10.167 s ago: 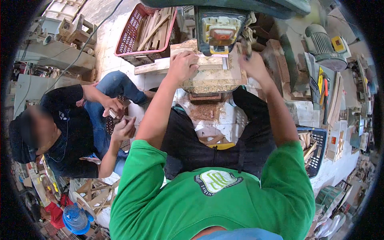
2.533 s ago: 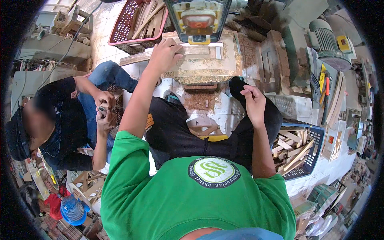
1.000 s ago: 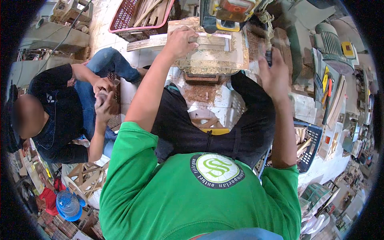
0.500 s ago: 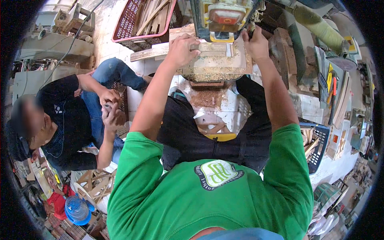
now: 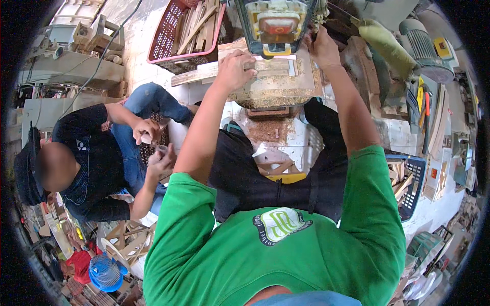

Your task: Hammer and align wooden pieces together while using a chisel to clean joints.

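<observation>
My left hand (image 5: 236,70) grips a pale wooden strip (image 5: 273,68) on the wood-topped table (image 5: 306,80) of a machine. Its fingers curl over the strip, whose end sticks out to the left. The machine's head (image 5: 278,28), dark with a yellow frame and a red switch cover, stands over the strip and hides whatever tool is beneath it. On the head's right side my right hand (image 5: 325,48) is closed around a dark handle, mostly covered by the fingers. Sawdust lies along the table's near edge.
A red crate (image 5: 166,43) of wood strips stands at the far left. Close on my left sits a person (image 5: 97,158) in dark clothes, handling a small piece. A blue crate (image 5: 412,188) and a hammer (image 5: 426,120) are on the right. A motor (image 5: 422,46) stands at the far right.
The view has shifted slightly, moving the scene a little. My left hand stays on the strip and my right on the handle. The seated person's hands have moved apart.
</observation>
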### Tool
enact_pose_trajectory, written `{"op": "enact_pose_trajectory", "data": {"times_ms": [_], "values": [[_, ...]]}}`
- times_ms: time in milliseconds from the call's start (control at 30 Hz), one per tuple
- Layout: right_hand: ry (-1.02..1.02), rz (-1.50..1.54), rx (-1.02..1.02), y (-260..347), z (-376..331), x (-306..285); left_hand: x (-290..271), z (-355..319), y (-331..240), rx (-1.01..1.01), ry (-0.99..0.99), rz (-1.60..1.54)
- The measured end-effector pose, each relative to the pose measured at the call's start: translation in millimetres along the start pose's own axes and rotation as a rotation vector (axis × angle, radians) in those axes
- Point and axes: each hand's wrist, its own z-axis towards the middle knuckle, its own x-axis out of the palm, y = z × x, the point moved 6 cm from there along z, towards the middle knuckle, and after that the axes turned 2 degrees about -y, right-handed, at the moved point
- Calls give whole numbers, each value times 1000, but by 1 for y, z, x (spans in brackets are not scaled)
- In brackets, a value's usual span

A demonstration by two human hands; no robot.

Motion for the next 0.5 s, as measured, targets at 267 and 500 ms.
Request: {"op": "enact_pose_trajectory", "data": {"times_ms": [267, 500], "values": [[832, 567, -43, 66, -65, -115, -7, -8, -1, -30, 23, -9], [326, 3, -38, -2, -26, -24, -5, -5, -2, 30, -17, -16]]}}
